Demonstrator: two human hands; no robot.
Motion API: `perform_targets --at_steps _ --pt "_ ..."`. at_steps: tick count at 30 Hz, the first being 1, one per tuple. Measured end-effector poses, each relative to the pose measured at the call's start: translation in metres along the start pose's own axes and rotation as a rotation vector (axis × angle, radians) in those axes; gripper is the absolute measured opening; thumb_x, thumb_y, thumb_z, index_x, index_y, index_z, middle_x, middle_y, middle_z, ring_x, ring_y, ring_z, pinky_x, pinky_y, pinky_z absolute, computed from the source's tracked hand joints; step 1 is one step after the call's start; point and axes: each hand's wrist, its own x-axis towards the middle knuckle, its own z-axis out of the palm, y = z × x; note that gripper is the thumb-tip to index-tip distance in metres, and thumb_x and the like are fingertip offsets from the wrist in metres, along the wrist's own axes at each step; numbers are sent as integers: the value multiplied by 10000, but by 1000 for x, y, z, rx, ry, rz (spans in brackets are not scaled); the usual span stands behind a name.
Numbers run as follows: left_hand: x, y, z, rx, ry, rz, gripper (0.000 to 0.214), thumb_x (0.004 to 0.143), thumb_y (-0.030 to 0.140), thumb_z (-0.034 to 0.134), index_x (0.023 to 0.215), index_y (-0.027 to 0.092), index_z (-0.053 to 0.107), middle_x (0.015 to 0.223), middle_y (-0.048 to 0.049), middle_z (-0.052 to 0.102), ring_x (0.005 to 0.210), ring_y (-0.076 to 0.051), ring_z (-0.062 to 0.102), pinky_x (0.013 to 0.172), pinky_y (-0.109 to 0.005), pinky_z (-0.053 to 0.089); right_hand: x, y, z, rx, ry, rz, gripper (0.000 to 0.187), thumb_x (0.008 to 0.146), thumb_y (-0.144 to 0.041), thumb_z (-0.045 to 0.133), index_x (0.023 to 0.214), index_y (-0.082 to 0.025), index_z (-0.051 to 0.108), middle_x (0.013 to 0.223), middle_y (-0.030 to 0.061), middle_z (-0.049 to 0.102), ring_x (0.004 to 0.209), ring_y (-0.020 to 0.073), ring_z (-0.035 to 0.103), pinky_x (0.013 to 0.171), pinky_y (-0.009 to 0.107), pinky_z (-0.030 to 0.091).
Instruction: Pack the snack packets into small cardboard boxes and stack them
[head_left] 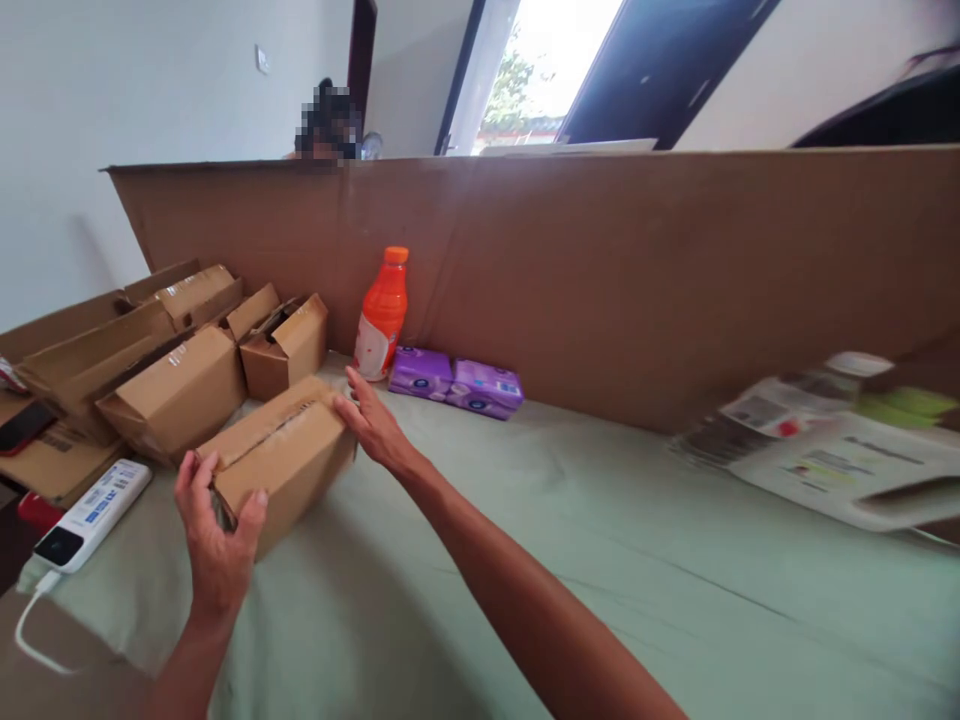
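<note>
A closed brown cardboard box (289, 470) with a taped top seam is held between my two hands, low over the green cloth. Around its near left end curl the fingers and thumb of my left hand (221, 540). My right hand (375, 420) presses on the far right end, with some of its fingers hidden behind the box. Behind the box's far end stands an orange bottle (385, 310) with a pale lower label. Beside the bottle lie two purple tissue packs (456, 382).
Several open cardboard boxes (184, 385) stand on the left. A white device with a cable (94, 515) lies near them. On the right are a clear bottle (780, 405) and a white jug (847, 470), both blurred. A tall cardboard panel (600, 280) runs behind; a person (326, 125) is beyond it.
</note>
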Motion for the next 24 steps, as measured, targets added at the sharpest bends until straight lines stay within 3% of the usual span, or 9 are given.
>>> perform_targets --at_steps 5,8,12,18,21,24 --pt "37 -18 12 80 153 24 564 856 463 677 1324 206 492 1536 -187 283 1472 -371 266 1203 -578 245 54 3 69 -46 101 49 762 979 -592 369 1506 -43 387 1531 259 431 1453 402 351 1173 601 247" --pt "45 -24 15 108 222 60 532 860 457 680 1291 199 504 1506 -187 326 1461 -360 290 1205 -569 241 57 10 97 -47 128 61 751 1027 -572 178 1489 -16 382 1512 266 455 1430 361 403 1164 543 295" --pt "44 -31 13 144 221 72 541 865 489 684 1296 214 507 1506 -171 340 1450 -346 318 1204 -555 251 45 24 124 -67 109 28 678 1052 -496 71 1488 -92 396 1495 191 509 1401 285 453 1140 459 362" --pt "47 -50 17 233 215 89 796 824 577 697 1444 173 403 1581 -224 256 1499 -399 231 1211 -581 217 19 43 143 -217 -42 23 553 1056 -384 217 1449 -67 443 1444 232 545 1354 317 497 1112 498 387" --pt "44 -65 18 194 190 52 990 791 565 732 1547 156 241 1617 -245 206 1525 -399 185 1228 -575 198 -10 39 138 -323 -154 -28 518 1025 -361 395 1449 -69 459 1477 244 509 1372 349 470 1138 536 343" --pt "31 -82 17 150 170 -92 1089 772 515 755 1575 141 121 1606 -254 244 1511 -384 247 1234 -563 220 -51 27 125 -414 -290 -132 498 964 -337 564 1409 -115 534 1508 204 493 1417 360 411 1184 551 269"
